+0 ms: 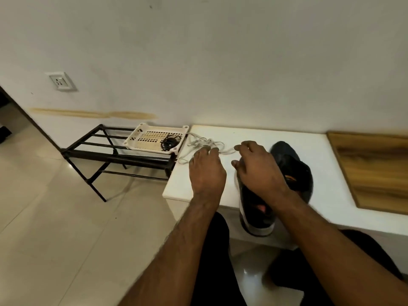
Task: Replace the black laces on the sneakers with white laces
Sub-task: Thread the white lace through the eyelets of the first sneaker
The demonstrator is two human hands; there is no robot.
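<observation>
Two dark sneakers stand on a white bench (309, 151). The near sneaker (256, 215) has a white sole and its heel hangs over the front edge; the far sneaker (291, 164) lies behind my right wrist. A tangle of white laces (203, 143) lies on the bench's left end. My left hand (206, 171) reaches into the tangle, fingertips on a strand. My right hand (258, 168) hovers over the near sneaker's toe and pinches a white lace strand between finger and thumb. A coiled black lace (169, 142) lies in a white perforated tray (141, 140).
The tray sits on a black metal shoe rack (99, 155) left of the bench. A wooden board (373, 171) covers the bench's right part. A wall with a socket (60, 81) rises behind. Tiled floor (55, 228) and my dark-trousered legs are below.
</observation>
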